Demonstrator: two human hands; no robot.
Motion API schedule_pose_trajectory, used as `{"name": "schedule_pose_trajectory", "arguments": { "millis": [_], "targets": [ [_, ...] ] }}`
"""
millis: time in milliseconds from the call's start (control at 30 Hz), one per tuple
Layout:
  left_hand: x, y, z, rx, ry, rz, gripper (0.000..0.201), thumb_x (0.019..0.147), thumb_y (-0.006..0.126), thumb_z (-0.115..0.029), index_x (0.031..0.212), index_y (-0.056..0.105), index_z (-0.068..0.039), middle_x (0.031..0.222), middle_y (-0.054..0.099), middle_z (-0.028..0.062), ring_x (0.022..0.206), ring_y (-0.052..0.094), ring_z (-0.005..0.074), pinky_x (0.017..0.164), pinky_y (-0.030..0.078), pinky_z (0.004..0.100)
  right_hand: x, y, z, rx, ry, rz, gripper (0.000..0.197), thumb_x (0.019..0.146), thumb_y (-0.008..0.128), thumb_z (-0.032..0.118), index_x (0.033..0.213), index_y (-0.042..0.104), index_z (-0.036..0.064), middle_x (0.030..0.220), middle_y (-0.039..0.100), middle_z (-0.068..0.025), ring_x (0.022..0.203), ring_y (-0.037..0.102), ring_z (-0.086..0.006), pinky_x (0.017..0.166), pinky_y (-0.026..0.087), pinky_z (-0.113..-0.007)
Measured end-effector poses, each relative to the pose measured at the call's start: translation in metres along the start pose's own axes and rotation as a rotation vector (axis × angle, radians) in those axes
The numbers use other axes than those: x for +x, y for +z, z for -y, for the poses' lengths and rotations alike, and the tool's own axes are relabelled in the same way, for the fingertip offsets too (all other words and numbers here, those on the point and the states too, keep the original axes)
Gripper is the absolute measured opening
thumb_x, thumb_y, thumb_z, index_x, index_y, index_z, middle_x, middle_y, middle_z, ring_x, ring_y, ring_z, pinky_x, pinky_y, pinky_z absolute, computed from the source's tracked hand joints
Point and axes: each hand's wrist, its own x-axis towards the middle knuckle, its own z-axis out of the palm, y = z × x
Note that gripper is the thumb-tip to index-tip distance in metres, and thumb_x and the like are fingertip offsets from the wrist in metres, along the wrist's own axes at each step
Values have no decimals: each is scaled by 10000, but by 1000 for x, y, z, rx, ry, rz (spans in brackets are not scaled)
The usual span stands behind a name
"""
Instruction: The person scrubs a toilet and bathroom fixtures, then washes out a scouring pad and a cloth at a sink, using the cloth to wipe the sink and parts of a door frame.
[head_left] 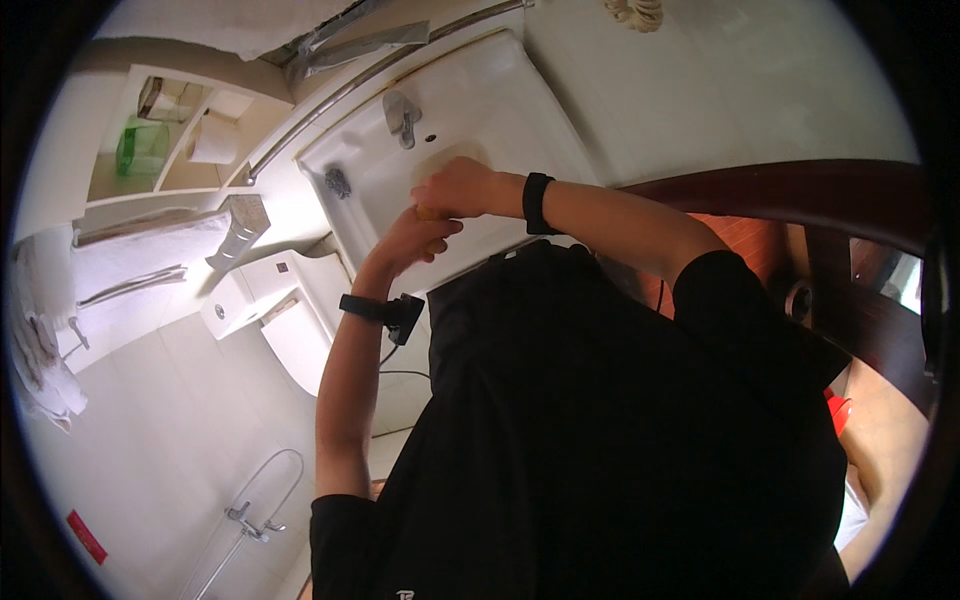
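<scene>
My left hand point(408, 240) and my right hand point(458, 188) meet above the near part of a white washbasin point(510, 95). A small yellowish thing point(430, 213) shows between them; its kind cannot be made out. Fingers of both hands are curled and pressed around it, the right hand on the far side and covering part of it. Beyond my hands stand the basin's tap point(402, 115) and the dark drain hole point(430, 138). A dark grey, mesh-like scrubber point(338, 182) lies on the basin's left side.
A metal rail point(370, 85) runs behind the basin. At left are an open shelf with a green container point(142, 148) and a toilet roll point(213, 140), a white toilet point(300, 335), hanging towels point(45, 320) and a shower fitting point(250, 522). A dark red wooden frame point(780, 195) stands right.
</scene>
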Motion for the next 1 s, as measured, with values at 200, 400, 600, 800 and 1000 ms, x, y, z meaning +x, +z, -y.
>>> {"name": "schedule_pose_trajectory", "arguments": {
  "millis": [200,400,600,800,1000],
  "targets": [
    [19,-5,-16,1152,314,-697,573,892,667,-190,1423,475,-93,1017,743,261,900,720,475,766,568,580,17,-13,-4,-20,314,76,242,863,688,267,991,746,71,951,777,-143,870,755,-356,752,597,-483],
    [28,-52,-43,1584,613,-720,250,986,554,-171,1234,557,-146,843,742,78,774,749,325,585,561,452,41,1,-19,110,386,-18,344,879,685,373,943,752,41,907,765,-167,799,738,-352,690,581,-457],
    [12,-100,-54,1762,975,-691,178,973,595,-258,1142,594,-200,817,690,21,719,743,239,559,563,380,55,-11,18,1092,659,47,188,899,737,254,831,641,108,650,560,-5,491,485,-139,443,338,-300],
    [12,-112,-70,1780,1217,-652,131,952,601,-238,1079,570,-252,819,640,12,706,726,247,531,550,378,54,-24,30,1827,714,108,252,965,667,173,778,498,166,570,382,69,416,304,-65,412,220,-269],
    [12,-107,-58,1654,1190,-586,158,933,616,-231,1092,609,-236,805,680,42,732,734,299,574,565,413,50,-31,18,1728,738,272,189,968,676,202,835,549,156,584,465,31,426,356,-87,425,265,-275]
  ]
}}
